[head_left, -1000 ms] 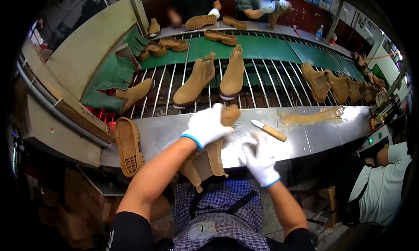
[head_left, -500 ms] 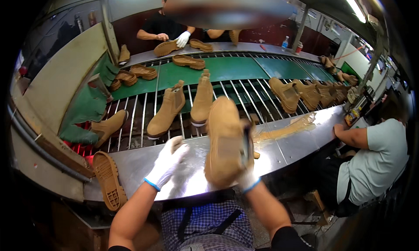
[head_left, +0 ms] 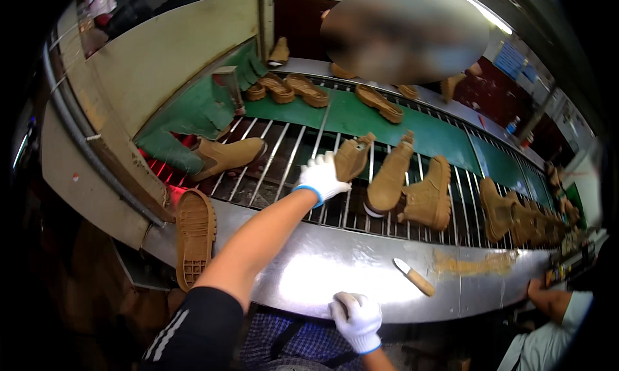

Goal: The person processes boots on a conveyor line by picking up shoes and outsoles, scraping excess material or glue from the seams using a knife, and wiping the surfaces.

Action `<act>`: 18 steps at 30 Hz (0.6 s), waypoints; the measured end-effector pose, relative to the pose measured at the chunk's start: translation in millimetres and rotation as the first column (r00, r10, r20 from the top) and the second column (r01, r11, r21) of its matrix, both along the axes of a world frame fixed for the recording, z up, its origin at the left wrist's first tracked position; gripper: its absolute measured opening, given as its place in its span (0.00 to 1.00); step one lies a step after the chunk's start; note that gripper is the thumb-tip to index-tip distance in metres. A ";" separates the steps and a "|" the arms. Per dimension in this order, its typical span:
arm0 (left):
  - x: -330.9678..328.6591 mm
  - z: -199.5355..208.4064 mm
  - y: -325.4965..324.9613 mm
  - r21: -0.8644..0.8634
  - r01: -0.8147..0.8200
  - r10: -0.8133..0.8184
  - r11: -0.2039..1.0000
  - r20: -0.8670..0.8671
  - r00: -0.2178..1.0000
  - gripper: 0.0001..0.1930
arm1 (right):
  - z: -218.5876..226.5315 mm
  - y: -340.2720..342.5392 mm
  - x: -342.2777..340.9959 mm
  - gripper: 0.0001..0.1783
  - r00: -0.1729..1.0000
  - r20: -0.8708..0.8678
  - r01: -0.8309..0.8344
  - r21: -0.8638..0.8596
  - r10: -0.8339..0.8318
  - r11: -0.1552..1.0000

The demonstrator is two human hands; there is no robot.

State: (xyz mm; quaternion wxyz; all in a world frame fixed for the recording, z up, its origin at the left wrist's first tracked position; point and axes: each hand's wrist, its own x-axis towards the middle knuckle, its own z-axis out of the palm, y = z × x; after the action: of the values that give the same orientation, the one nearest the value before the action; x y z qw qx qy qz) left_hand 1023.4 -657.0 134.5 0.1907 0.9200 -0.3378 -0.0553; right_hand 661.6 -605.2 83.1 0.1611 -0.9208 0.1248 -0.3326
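Note:
My left hand (head_left: 321, 179), in a white glove, reaches over the rack and is closed around the front of a tan ankle boot (head_left: 353, 157), hiding its toe. Beside that boot stands another sole-less tan boot (head_left: 387, 181). Right of it, a tan boot with a thick lugged sole (head_left: 427, 197) rests on the bars. My right hand (head_left: 356, 316), also gloved, is curled over the near edge of the metal ledge; nothing shows in its fingers. A knife with a wooden handle (head_left: 420, 282) lies on the ledge to its right.
A loose brown sole (head_left: 195, 232) leans at the ledge's left end. Another boot (head_left: 232, 157) lies by the green flaps (head_left: 187, 136), near a red glow. Several soles ride the green belt (head_left: 348, 116). More boots line the rack at right, where a person's arm (head_left: 548, 300) rests.
The soled boot has left my right hand and stands on the rack, uncovering the knife. My left hand has moved forward onto a boot. The view has turned left.

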 end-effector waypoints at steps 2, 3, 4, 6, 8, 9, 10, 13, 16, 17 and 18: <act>22.7 -12.6 -18.0 0.011 -0.059 0.060 0.998 -0.188 0.980 0.55 | -15.2 -1.4 0.0 0.11 0.998 0.028 0.055 -0.004 -0.055 0.998; 32.4 -9.4 -21.5 -0.020 -0.029 0.024 0.999 -0.213 0.977 0.54 | -14.6 -6.0 4.2 0.10 0.998 0.019 0.060 -0.015 -0.060 0.998; 41.5 -9.8 -13.6 -0.039 -0.012 0.003 0.999 -0.243 0.970 0.53 | -12.4 -2.6 4.4 0.10 0.999 0.002 0.052 -0.013 -0.052 0.999; 64.1 -7.8 -14.2 -0.304 0.035 -0.196 0.952 -0.515 0.835 0.40 | -13.8 -1.8 0.9 0.09 0.997 -0.028 0.074 -0.020 -0.074 0.997; 85.7 -37.0 2.7 -0.589 -0.167 -0.345 0.791 -0.655 0.672 0.33 | -13.3 -0.9 6.3 0.08 0.999 -0.008 0.038 -0.029 -0.038 0.999; 73.7 -39.9 4.9 -0.558 -0.256 -0.344 0.789 -0.747 0.569 0.30 | -8.9 -4.4 7.5 0.06 0.999 -0.012 0.052 -0.021 -0.052 0.998; 49.9 -28.9 13.6 -0.533 -0.297 -0.364 0.792 -0.804 0.471 0.32 | -10.5 -5.8 3.6 0.05 0.999 0.009 0.046 0.024 -0.046 0.999; -21.2 45.6 65.3 -0.623 -0.063 -0.528 0.780 -0.709 0.467 0.37 | -35.2 -21.5 0.6 0.05 0.992 0.121 -0.019 0.364 -0.028 0.931; -72.6 88.9 111.6 -0.677 0.364 -0.749 0.640 -0.443 0.493 0.40 | 13.1 -40.1 -3.4 0.31 0.989 0.134 -0.119 0.971 0.057 -0.208; -92.2 105.0 128.6 -0.619 0.517 -0.796 0.592 -0.348 0.496 0.42 | 29.6 -40.9 -5.4 0.40 0.971 0.229 -0.164 0.845 0.067 -0.509; -107.6 121.9 144.4 -0.392 0.676 -0.777 0.624 -0.218 0.591 0.44 | 70.0 -17.5 -2.7 0.40 0.967 0.212 -0.088 0.797 0.140 -0.598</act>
State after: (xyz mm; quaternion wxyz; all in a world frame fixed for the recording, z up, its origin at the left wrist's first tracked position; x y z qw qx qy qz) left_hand 915.8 -512.6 256.3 0.3325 0.6358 -0.6488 -0.2535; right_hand 658.9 -622.7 153.1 0.9274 -0.2908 0.2353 -0.0047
